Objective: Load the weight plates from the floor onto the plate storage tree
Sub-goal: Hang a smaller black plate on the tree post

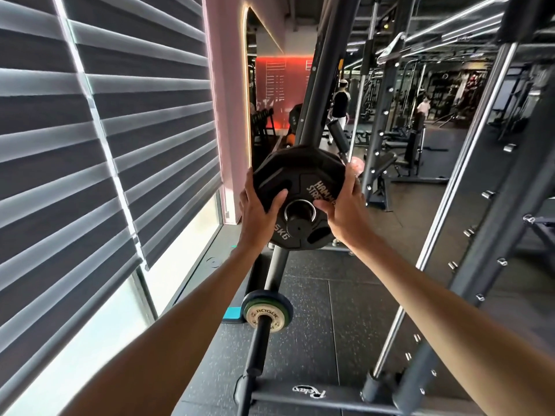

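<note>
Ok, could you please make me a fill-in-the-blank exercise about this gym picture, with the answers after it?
1. The weight plate held by the left grip and the right grip is ____ in colour.
2. The small plate on the lower peg reads ____.
3. The upper peg passes through the weight plate's centre ____.
4. The striped blinds hang on the person's ____ side.

Missing words: black; ROGUE; hole; left.

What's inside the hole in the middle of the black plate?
A black peg of the storage tree pokes through, its round end showing. Where the peg joins the tree is covered by the plate.
</note>
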Tool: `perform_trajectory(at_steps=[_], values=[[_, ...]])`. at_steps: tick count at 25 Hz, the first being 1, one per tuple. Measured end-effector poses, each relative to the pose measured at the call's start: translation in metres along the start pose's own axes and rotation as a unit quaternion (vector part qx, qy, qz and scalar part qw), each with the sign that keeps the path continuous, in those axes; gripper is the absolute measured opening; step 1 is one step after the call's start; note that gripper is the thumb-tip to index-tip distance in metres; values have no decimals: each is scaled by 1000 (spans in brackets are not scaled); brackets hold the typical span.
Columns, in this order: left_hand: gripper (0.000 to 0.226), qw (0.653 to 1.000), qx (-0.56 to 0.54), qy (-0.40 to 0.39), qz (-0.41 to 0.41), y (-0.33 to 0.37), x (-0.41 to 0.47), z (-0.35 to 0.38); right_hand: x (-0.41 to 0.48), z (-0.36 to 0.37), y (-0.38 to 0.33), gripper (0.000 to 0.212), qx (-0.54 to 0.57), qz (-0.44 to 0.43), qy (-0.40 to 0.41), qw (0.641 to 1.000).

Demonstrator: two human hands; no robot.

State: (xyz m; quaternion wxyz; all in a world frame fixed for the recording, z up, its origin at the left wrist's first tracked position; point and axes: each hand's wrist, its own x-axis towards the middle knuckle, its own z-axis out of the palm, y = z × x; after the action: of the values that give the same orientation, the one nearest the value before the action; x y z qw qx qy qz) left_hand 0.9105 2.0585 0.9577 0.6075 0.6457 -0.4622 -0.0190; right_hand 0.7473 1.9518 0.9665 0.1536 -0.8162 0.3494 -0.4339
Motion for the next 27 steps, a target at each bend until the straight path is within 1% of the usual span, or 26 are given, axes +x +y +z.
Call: perform_trajectory(at_steps=[2,5,10,12,16,18,21,25,27], values=[[84,1000,-2,-11,-14,-1,2,-1,1,-2,0,101,17,3,-2,1000],[80,1000,0,-4,-19,2,1,-1,1,-10,-2,102,24,18,-10,999],[80,997,-57,27,-38,-4,-1,6,3,-17,-2,85,28,3,-10,1000],[79,996,-79,32,-41,-8,1,7,3,-16,-2,82,36,-7,-7,999],[73,993,-110,41,-27,-8,2,7,2,-23,-5,81,64,-42,-9,997],[69,992,-121,42,-25,-11,5,7,3,-27,-5,82,57,-43,-13,997],[63,990,-138,32,-21,-11,11,3,4,-31,-5,88,31,-34,-23,999],[60,991,-132,19,-10,-7,16,0,0,-29,-4,92,21,-28,-25,999],[61,993,-120,17,-3,-7,13,2,1,-30,-5,91,25,-27,-24,999]])
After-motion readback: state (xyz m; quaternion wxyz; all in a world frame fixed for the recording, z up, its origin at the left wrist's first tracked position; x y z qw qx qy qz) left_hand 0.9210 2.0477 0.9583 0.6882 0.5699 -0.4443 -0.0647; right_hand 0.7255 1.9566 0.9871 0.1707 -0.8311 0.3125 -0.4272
